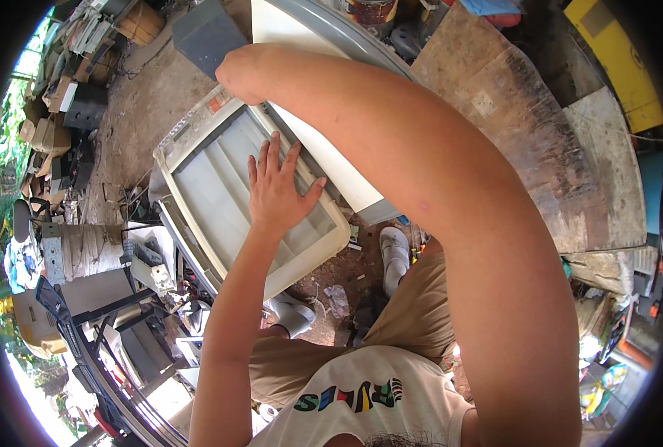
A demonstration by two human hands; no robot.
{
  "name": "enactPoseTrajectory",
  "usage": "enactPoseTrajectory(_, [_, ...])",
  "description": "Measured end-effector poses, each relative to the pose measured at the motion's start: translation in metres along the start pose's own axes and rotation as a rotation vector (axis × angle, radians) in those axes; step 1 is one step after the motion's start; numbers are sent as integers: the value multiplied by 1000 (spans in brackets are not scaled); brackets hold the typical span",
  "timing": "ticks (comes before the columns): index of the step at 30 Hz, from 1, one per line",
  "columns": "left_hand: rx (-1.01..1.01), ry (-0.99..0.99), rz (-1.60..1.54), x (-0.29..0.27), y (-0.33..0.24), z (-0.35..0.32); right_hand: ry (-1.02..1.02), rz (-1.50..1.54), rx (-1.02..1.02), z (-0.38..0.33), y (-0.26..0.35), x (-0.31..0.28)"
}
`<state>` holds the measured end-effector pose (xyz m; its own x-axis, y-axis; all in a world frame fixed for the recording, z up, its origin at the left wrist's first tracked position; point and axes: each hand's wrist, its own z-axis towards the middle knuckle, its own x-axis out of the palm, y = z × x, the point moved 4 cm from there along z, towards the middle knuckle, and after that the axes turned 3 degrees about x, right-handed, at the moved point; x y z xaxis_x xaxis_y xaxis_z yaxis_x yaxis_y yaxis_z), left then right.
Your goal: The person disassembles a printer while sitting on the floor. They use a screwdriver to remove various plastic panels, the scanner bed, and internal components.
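Note:
A beige plastic frame with rounded corners [336, 237] stands tilted in front of me, around a pale grey recessed panel with ridges [220, 182]. My left hand [278, 190] lies over this panel with its fingers spread and nothing in them. Reaching across from the right, my right arm ends at the frame's far corner. There my right hand [240, 74] is bent at the wrist, and its fingers are hidden from view. A long white panel with grey edges [339, 160] runs beside the frame, partly under my right forearm.
A worn wooden board [502, 112] lies at the right, with a yellow box [622, 67] beyond it. Beyond my right hand stands a dark grey box [206, 37]. Scrap and a black metal frame [85, 350] fill the left side. Crumpled plastic [336, 300] lies near my feet.

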<state>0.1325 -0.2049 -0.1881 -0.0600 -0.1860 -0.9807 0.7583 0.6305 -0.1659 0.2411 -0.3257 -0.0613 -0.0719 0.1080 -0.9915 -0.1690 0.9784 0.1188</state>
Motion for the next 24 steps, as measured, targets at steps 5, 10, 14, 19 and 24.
enactPoseTrajectory(5, [4,-1,7,-1,0,0,23,-18,-10,0,2,-1])
enactPoseTrajectory(10, [2,0,10,2,2,0,42,-13,6,0,3,-1])
enactPoseTrajectory(14, [-2,0,-11,1,2,-1,69,50,-41,5,7,5])
enactPoseTrajectory(19, [3,-11,-14,-3,-1,0,81,-6,-80,0,17,7])
enactPoseTrajectory(24, [2,-31,-29,-2,0,-1,47,-23,-39,3,9,11])
